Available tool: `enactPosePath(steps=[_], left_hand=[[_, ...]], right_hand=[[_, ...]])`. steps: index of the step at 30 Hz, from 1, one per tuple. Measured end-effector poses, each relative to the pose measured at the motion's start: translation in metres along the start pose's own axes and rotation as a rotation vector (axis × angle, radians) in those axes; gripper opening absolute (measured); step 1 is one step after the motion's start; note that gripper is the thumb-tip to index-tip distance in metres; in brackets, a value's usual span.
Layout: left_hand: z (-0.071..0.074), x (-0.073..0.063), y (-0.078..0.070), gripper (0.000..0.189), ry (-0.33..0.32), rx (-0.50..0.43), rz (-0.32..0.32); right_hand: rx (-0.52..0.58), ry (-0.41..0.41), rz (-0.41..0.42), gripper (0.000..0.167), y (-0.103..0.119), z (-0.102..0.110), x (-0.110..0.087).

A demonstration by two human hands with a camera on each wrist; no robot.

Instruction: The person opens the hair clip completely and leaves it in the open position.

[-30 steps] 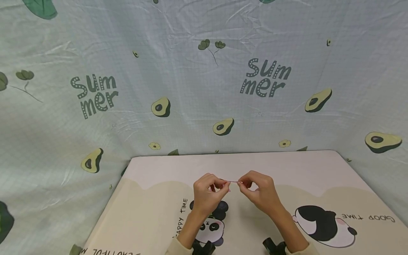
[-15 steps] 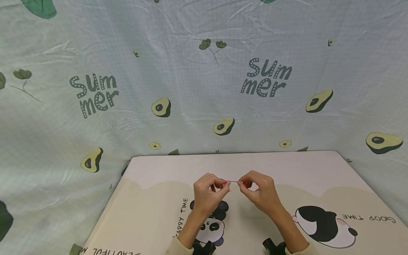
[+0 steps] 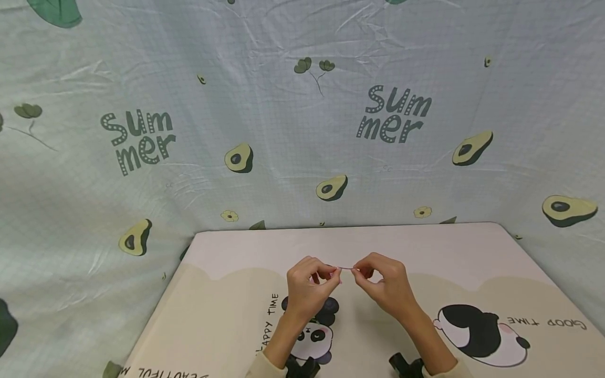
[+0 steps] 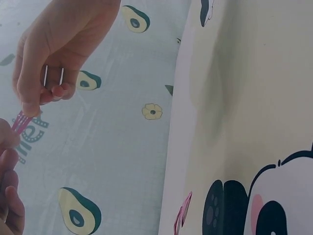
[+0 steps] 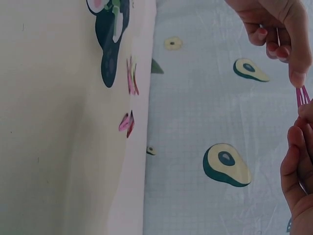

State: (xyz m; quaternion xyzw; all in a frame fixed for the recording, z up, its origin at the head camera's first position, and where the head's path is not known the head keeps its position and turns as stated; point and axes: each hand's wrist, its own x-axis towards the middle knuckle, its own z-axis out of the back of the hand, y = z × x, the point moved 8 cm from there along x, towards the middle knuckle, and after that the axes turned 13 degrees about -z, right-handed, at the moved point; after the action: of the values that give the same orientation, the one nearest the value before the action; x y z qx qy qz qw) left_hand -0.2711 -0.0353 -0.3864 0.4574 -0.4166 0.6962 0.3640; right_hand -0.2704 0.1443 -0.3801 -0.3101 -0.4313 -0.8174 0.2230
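Above the table my left hand point(image 3: 309, 286) and right hand point(image 3: 385, 283) face each other, joined by a thin, small pink hair clip point(image 3: 346, 269). Each hand pinches one end between thumb and fingertips. The left wrist view shows the clip point(image 4: 21, 122) as pink with pale dots, the right hand point(image 4: 58, 54) above it and the left hand point(image 4: 9, 186) at the edge. In the right wrist view, narrow slots show in the clip point(image 5: 303, 96), between the left hand point(image 5: 283, 34) and the right hand point(image 5: 299, 161). Fingertips cover both its ends.
Two small groups of pink clips, one point(image 5: 132, 77) and another point(image 5: 126, 123), lie near the far edge of the printed table point(image 3: 227, 304). A pink clip point(image 4: 183, 213) also shows in the left wrist view. Behind hangs an avocado-patterned sheet point(image 3: 283, 115).
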Motion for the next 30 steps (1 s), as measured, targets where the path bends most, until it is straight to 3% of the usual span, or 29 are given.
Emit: enactPosePath(steps=[14,30], left_hand=[[-0.0009,-0.0009,0.0018,0.015,0.014,-0.010,0.020],[-0.0002,-0.0009,0.0017,0.016,-0.012,-0.004,-0.019]], right_hand=[[0.006,-0.003,0.001,0.025,-0.0003,-0.0005,-0.0002],[0.008,0.009,-0.004,0.025,0.0006,-0.0017,-0.0001]])
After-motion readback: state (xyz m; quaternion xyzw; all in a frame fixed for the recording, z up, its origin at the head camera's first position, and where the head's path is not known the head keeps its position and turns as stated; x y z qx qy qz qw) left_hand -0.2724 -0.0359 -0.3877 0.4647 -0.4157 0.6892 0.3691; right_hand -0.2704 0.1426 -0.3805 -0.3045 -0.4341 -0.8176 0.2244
